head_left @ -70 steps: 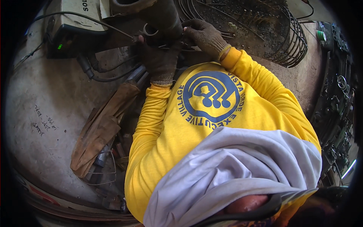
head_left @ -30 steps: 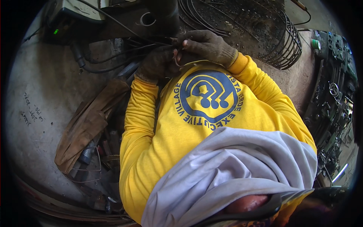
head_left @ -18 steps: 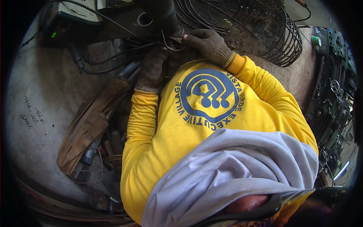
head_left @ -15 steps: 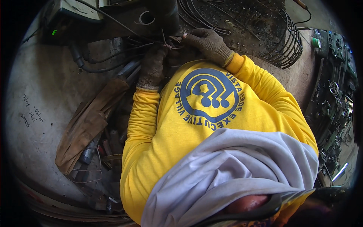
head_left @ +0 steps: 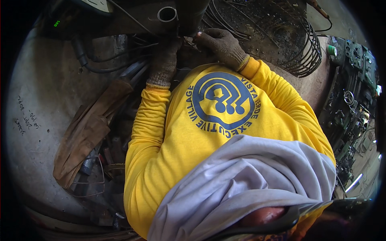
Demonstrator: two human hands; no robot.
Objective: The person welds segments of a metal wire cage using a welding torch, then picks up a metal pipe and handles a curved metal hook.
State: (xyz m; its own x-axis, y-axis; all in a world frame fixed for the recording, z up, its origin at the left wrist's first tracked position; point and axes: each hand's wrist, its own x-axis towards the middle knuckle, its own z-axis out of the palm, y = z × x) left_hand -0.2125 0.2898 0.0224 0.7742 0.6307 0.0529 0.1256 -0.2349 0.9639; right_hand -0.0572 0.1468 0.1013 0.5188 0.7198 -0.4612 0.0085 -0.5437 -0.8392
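My left hand (head_left: 165, 56), in a brown knitted glove, reaches up beside a dark upright post (head_left: 191, 18). Its fingers look curled, but their tips are lost in shadow and what they grip is hidden. Close by on the right, my right hand (head_left: 222, 45) wears the same kind of glove, with a bare fingertip poking out. Thumb and forefinger are pinched together at a thin wire (head_left: 192, 43) that runs in the gap between the hands. Above the left hand is the round open end of a metal pipe (head_left: 167, 14).
Dark cables (head_left: 108, 68) and a brown cloth (head_left: 82, 134) lie to my left. A machine with a green display (head_left: 57, 23) stands at upper left. Coiled rods (head_left: 307, 60) are at upper right, and dark metal parts (head_left: 354, 80) line the right side.
My left hand has moved slightly up and right, nearer the post. The bent wires seen between the hands are now mostly hidden. My right hand stays nearly in place, pinched.
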